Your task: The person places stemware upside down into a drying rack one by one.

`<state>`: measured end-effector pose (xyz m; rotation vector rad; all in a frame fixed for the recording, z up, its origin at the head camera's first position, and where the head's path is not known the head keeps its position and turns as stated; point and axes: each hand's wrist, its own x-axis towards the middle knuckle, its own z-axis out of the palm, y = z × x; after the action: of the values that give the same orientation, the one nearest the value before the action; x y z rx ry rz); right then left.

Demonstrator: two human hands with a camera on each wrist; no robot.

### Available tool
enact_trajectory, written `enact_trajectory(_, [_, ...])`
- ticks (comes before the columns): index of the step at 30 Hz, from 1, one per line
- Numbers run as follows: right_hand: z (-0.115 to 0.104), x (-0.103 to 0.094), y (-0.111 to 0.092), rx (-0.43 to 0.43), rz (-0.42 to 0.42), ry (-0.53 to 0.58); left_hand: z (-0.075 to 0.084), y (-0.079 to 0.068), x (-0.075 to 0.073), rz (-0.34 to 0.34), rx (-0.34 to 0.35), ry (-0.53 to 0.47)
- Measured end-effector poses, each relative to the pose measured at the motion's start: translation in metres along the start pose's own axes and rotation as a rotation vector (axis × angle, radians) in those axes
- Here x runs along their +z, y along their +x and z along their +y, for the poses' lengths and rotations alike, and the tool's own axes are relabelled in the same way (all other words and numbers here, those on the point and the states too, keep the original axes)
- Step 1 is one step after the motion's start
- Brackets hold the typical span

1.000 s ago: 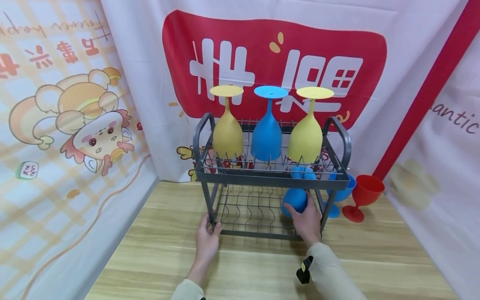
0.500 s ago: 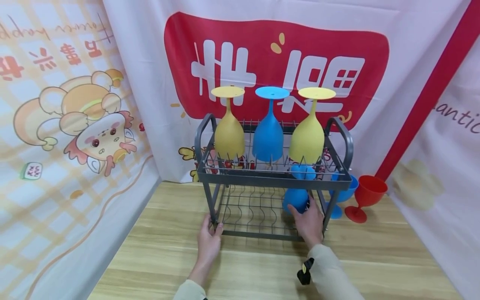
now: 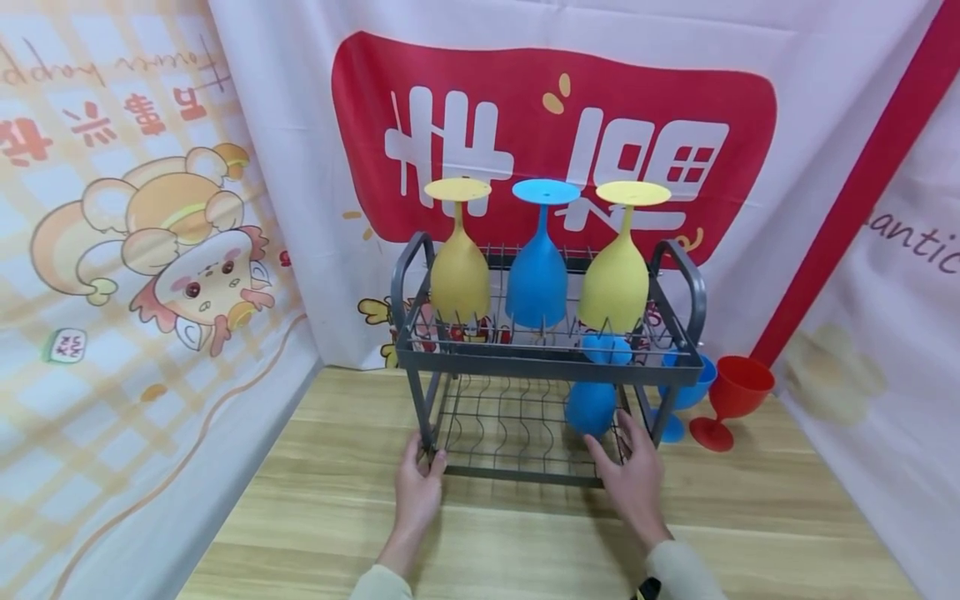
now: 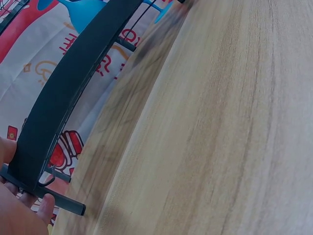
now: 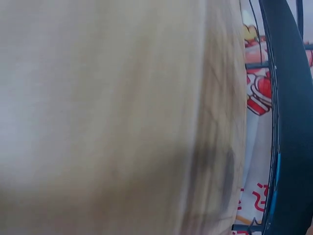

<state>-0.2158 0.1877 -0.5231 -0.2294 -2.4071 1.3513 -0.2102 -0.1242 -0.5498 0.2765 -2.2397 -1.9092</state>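
Note:
A dark grey two-tier dish rack stands on the wooden table. My left hand grips its lower front left corner, and in the left wrist view the fingers lie around the rack's end. Upside down on the lower tier, at the right, stands a blue goblet; the upper tier's front rail partly hides it. Just in front of that goblet is my right hand, thumb and fingers spread apart, holding nothing. The upper tier bears an inverted dark yellow goblet, a blue goblet and a light yellow goblet.
Right of the rack, a red goblet stands upright on the table. Beside it is another upright blue goblet, partly behind the rack's right post. Printed cloth hangs behind and at both sides.
My right hand has let go of the blue goblet on the lower tier and drawn back toward me. That goblet stays standing there. My left hand keeps its grip on the rack.

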Motion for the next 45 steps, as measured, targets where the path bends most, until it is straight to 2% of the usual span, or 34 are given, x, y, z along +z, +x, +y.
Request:
enact_trajectory(6, [0.013, -0.021, -0.029, -0.083, 0.046, -0.049, -0.001, -0.001, -0.001, -0.001, -0.001, 0.004])
enact_trajectory(11, [0.027, -0.044, -0.039, -0.192, 0.176, 0.086, -0.001, -0.002, -0.001, 0.0, 0.0, -0.004])
enact_trajectory(13, [0.031, -0.052, -0.037, -0.199, 0.235, 0.13, 0.0, -0.001, -0.001, -0.004, 0.004, -0.007])
enact_trajectory(16, [0.037, -0.059, -0.029, -0.135, 0.301, 0.13, 0.0, -0.001, -0.001, -0.007, 0.009, -0.005])
enact_trajectory(18, [0.04, -0.061, -0.021, -0.066, 0.313, 0.113, 0.001, -0.001, 0.0, -0.006, 0.011, -0.005])
enact_trajectory(22, [0.041, -0.063, -0.001, 0.087, 0.264, 0.053, 0.0, -0.001, -0.001, -0.004, 0.009, -0.01])
enact_trajectory(25, [0.041, -0.062, 0.01, 0.152, 0.229, 0.057, 0.0, 0.0, -0.001, -0.004, 0.009, -0.014])
enact_trajectory(30, [0.047, -0.063, 0.019, 0.188, 0.263, 0.115, -0.001, 0.0, -0.001, -0.002, 0.007, -0.016])
enact_trajectory(34, [0.056, -0.065, 0.028, 0.234, 0.284, 0.11, -0.001, 0.0, 0.0, 0.001, 0.014, -0.021])
enact_trajectory(38, [0.062, -0.067, 0.041, 0.293, 0.241, 0.082, -0.002, 0.0, 0.0, 0.003, 0.014, -0.021])
enact_trajectory(45, [0.066, -0.067, 0.066, 0.339, 0.156, 0.081, -0.002, 0.0, -0.002, 0.003, 0.011, -0.015])
